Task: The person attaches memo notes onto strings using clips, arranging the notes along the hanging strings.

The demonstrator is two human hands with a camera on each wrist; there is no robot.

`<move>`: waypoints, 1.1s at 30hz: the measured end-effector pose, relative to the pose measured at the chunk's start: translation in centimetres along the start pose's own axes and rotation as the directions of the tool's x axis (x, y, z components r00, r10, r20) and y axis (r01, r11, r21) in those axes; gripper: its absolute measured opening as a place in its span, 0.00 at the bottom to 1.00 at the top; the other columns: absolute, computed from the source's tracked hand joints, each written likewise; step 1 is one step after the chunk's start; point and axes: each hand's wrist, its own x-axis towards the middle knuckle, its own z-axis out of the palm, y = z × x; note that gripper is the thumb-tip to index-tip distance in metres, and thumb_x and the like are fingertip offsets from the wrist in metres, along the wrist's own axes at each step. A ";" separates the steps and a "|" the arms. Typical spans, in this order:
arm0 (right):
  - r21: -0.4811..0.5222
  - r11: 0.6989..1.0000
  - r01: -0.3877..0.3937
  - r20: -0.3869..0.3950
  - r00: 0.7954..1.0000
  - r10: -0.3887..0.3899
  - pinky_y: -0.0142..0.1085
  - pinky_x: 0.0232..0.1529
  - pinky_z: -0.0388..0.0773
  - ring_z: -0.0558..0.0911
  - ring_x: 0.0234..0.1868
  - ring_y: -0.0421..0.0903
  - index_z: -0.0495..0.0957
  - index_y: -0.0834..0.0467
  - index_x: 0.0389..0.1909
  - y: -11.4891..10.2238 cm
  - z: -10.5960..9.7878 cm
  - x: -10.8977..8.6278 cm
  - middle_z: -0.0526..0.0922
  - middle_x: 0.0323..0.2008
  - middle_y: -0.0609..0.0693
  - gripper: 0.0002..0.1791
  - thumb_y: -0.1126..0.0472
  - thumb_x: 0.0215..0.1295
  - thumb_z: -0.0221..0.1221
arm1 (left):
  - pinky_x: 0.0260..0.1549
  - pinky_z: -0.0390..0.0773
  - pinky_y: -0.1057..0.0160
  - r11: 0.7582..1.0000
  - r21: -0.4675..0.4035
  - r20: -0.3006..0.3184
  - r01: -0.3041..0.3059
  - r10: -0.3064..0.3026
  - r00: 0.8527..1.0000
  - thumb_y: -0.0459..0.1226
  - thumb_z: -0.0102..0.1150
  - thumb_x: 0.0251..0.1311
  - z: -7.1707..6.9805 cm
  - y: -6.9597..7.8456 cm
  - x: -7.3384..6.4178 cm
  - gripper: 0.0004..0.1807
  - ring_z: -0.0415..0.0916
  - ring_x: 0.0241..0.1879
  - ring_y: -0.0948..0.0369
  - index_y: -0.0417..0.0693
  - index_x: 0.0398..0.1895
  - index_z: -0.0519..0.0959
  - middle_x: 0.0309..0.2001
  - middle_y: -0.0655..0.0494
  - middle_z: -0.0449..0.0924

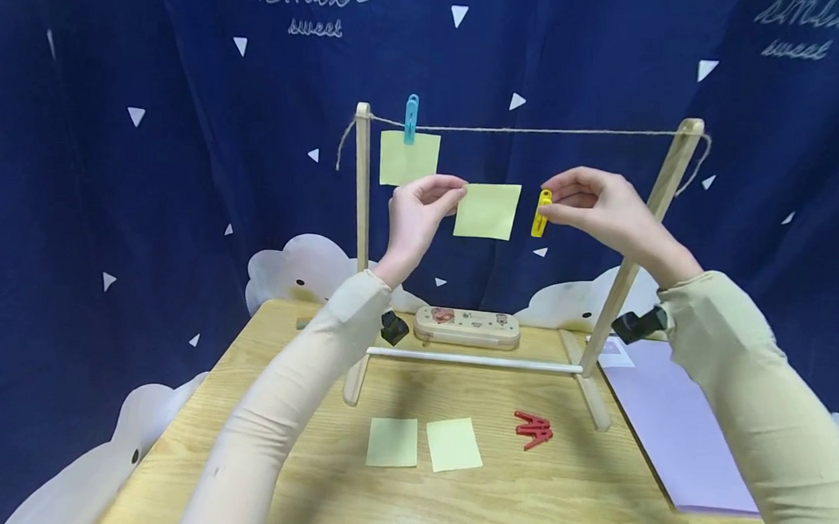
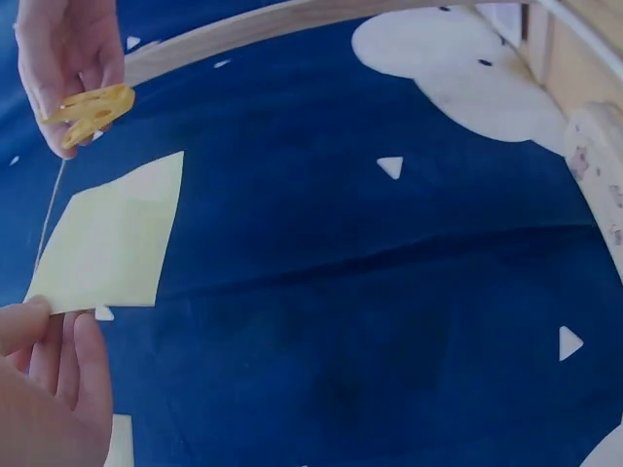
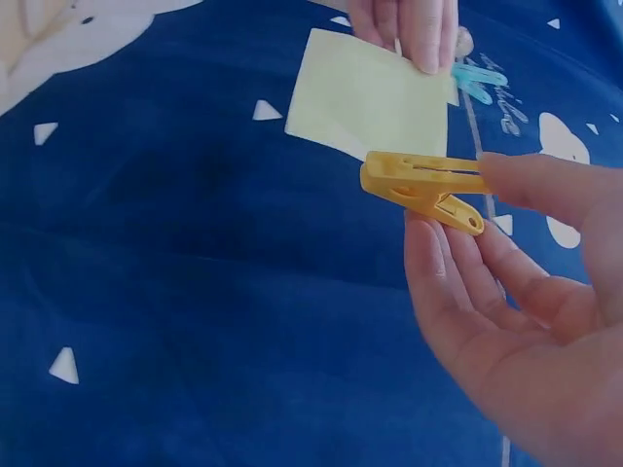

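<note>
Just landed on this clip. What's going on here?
A person's left hand pinches a pale yellow note near its upper-left corner, while the right hand holds a yellow clothespin that isn't on the note. In the head view both appear below the string of a wooden frame. A blue clothespin holds a second note on that string. A third note and a fourth note lie on the table.
</note>
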 end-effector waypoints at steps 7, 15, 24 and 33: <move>0.063 0.997 0.033 -0.017 0.999 -0.032 0.17 0.46 0.77 0.83 0.43 0.32 0.77 0.56 0.57 -2.3 -1.7 1.8 0.84 0.42 0.37 0.26 0.51 0.61 0.68 | 0.43 0.85 0.68 0.999 -0.042 -0.087 0.017 -0.021 0.996 0.34 0.66 0.61 -0.5 0.9 1.8 0.10 0.86 0.39 0.64 0.37 0.42 0.86 0.44 0.44 0.88; 0.140 0.982 0.124 -0.054 0.992 -0.118 0.17 0.46 0.78 0.84 0.42 0.36 0.78 0.57 0.55 -5.3 -2.8 3.8 0.84 0.40 0.37 0.22 0.55 0.62 0.68 | 0.38 0.85 0.69 0.998 -0.055 -0.147 0.032 -0.040 0.988 0.33 0.67 0.59 -0.5 1.6 3.0 0.10 0.82 0.32 0.71 0.36 0.41 0.86 0.43 0.41 0.88; 0.150 0.974 0.170 -0.092 0.983 -0.158 0.22 0.53 0.79 0.84 0.45 0.37 0.78 0.57 0.57 -7.7 -2.7 6.2 0.84 0.45 0.42 0.23 0.55 0.62 0.67 | 0.37 0.85 0.69 0.999 0.002 -0.176 0.032 -0.031 0.984 0.34 0.68 0.59 -0.8 1.8 3.6 0.09 0.87 0.36 0.65 0.40 0.40 0.87 0.41 0.46 0.89; 0.153 0.971 0.182 -0.081 0.982 -0.172 0.22 0.51 0.80 0.84 0.44 0.37 0.79 0.59 0.55 -8.2 -2.0 8.5 0.83 0.41 0.40 0.21 0.57 0.63 0.67 | 0.37 0.85 0.70 0.999 0.038 -0.190 0.002 0.005 0.982 0.34 0.68 0.60 -0.4 2.4 3.6 0.09 0.87 0.38 0.61 0.38 0.41 0.87 0.42 0.45 0.89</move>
